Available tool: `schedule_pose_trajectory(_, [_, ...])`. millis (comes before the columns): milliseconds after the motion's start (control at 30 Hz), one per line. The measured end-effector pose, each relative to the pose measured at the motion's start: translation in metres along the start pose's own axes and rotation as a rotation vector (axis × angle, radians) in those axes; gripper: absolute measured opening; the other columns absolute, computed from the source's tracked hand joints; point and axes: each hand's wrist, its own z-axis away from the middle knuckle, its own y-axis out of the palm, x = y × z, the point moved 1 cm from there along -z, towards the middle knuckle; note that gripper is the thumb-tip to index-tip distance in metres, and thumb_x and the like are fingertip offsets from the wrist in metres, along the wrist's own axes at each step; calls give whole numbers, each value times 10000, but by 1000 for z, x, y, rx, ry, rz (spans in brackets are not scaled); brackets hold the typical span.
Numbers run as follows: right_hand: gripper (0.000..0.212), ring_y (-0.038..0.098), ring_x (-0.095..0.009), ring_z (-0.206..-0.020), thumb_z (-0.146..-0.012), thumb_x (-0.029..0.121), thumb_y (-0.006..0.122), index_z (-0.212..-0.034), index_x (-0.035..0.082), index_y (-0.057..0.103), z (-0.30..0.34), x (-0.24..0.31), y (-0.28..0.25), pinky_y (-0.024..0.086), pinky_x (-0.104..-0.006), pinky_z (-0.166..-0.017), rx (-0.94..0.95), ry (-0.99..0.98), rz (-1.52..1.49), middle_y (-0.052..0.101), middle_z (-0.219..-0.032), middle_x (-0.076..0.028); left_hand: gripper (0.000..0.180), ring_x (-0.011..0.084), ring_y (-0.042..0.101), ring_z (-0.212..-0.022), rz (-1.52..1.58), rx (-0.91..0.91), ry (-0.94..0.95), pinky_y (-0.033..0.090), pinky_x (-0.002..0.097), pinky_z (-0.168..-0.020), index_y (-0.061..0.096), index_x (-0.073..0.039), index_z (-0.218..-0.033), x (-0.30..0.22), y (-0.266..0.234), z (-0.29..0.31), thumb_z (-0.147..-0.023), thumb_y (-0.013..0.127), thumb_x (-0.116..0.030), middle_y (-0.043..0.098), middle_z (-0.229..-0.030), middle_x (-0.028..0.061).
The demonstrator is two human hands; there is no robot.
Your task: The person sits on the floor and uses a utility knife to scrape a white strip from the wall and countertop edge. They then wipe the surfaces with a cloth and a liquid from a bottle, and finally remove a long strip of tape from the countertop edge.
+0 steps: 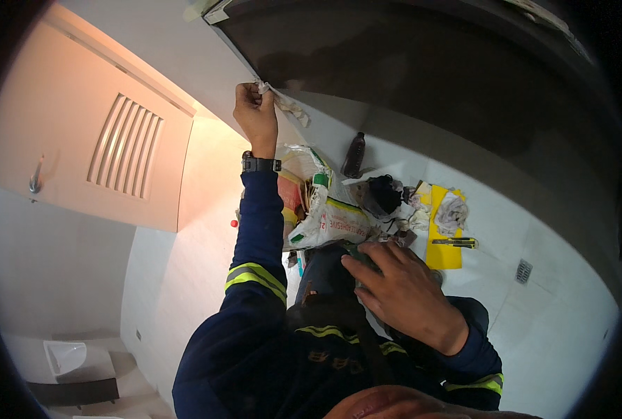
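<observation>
White crumpled strip [293, 110] is what I've got pinched between thumb and fingertips of my left hand [257, 117], right at the edge of the dark panel [409, 56], with its loose end trailing off to the right of that hand. Going by that, I'd say I'm only partway: this bit looks loose, but pale tape [217, 14] sits on the panel's corner beyond the left hand, so that's probably left. Can't tell about the rest of the edge, too dark. My right hand [412, 293] is in front of me, fingers loosely bent, and honestly I can't tell if it's holding anything. Nearer me than the left hand there's a white bag [342, 218]; beyond the right hand, a box cutter [458, 242] lies on a yellow sheet [445, 260].
</observation>
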Motion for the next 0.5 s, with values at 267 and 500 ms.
schedule_pose_trajectory(267, [468,648,-306,-1114,-838,162,759,-1291,101,661,36,-55,-41,534,-429,-977,-158,226,-161,641,-1253,-133,208,294,698,-737,-249,82,202,540,390,-691,615,-19,-936,-9,1,-15,-856,755,-151,716,-854,163])
schedule_pose_trajectory(500, [345,695,-292,-1026,-879,208,730,-1194,71,697,176,-335,99,559,-395,-884,-322,899,-35,737,-1104,-142,122,116,550,-735,117,493,-24,464,266,-660,616,-25,-912,-64,-26,104,-900,722,-84,639,-830,6])
